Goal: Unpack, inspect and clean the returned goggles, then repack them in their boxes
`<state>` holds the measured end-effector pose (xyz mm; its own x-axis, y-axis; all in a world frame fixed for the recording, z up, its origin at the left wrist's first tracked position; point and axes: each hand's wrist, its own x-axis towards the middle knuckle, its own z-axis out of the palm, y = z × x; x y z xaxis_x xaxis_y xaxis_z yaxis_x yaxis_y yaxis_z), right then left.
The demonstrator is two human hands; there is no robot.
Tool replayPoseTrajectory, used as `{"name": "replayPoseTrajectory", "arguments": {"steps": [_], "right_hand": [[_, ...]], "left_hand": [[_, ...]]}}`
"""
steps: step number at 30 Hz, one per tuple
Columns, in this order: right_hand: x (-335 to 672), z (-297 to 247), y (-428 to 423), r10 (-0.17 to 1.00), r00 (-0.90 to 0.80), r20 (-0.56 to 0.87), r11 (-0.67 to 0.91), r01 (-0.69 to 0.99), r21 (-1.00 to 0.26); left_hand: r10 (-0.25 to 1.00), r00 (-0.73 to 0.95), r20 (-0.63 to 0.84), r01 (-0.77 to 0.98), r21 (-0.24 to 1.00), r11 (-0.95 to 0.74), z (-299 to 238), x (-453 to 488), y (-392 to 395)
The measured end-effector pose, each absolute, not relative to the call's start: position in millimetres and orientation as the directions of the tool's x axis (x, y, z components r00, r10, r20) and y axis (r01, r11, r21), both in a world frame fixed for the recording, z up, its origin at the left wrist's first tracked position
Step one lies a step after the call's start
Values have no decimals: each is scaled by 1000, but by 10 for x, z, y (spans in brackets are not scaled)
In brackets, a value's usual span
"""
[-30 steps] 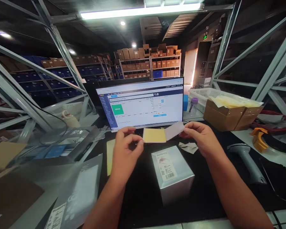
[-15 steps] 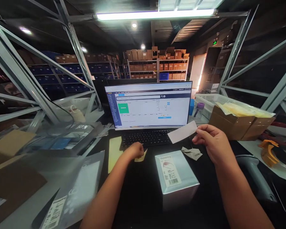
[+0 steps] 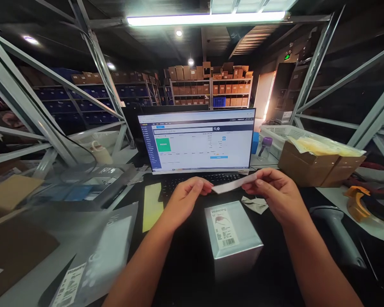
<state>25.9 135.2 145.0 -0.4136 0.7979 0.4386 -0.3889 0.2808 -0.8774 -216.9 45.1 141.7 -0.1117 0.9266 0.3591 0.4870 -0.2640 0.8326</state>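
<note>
A white paper strip (image 3: 230, 185) is stretched between my two hands above the keyboard's front edge. My left hand (image 3: 189, 197) has its thumb and fingers pinched at the strip's left end. My right hand (image 3: 273, 192) grips the other end between thumb and fingers. Below the strip, on the black desk mat, sits a silvery box (image 3: 235, 230) with a printed barcode label on top. A crumpled piece of paper (image 3: 255, 204) lies just behind the box, close to my right hand. Left of my left hand is a yellow paper sheet (image 3: 152, 207).
A monitor (image 3: 196, 143) stands behind the keyboard (image 3: 173, 183). To the right are a barcode scanner (image 3: 337, 234), an orange tape dispenser (image 3: 358, 204) and an open carton (image 3: 320, 164). A clear plastic bag (image 3: 107, 251) lies at the left, near a brown carton (image 3: 16, 243).
My left hand has risen from the small yellow paper piece to the white strip's left end. My right hand has shifted slightly left. The small yellow piece no longer shows.
</note>
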Motion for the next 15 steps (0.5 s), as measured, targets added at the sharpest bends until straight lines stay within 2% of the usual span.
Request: {"name": "replayPoseTrajectory", "arguments": {"steps": [3, 6, 8, 11, 15], "right_hand": [[257, 1478, 1202, 704, -510, 494, 318, -396, -862], [236, 1496, 1097, 638, -564, 523, 343, -400, -850], [208, 1500, 1061, 626, -576, 526, 347, -398, -849], [151, 1506, 1037, 650, -559, 515, 350, -381, -856], [103, 1517, 1054, 727, -521, 447, 306, -337, -890]], "left_hand": [[934, -1, 358, 352, 874, -335, 1606, -1957, 316], [963, 158, 220, 289, 922, -258, 1684, -1874, 264], [965, 192, 176, 224, 950, -218, 1690, -1862, 234], [972, 126, 199, 145, 966, -216, 1666, -1850, 172], [972, -64, 227, 168, 962, -214, 1605, -1810, 84]]}}
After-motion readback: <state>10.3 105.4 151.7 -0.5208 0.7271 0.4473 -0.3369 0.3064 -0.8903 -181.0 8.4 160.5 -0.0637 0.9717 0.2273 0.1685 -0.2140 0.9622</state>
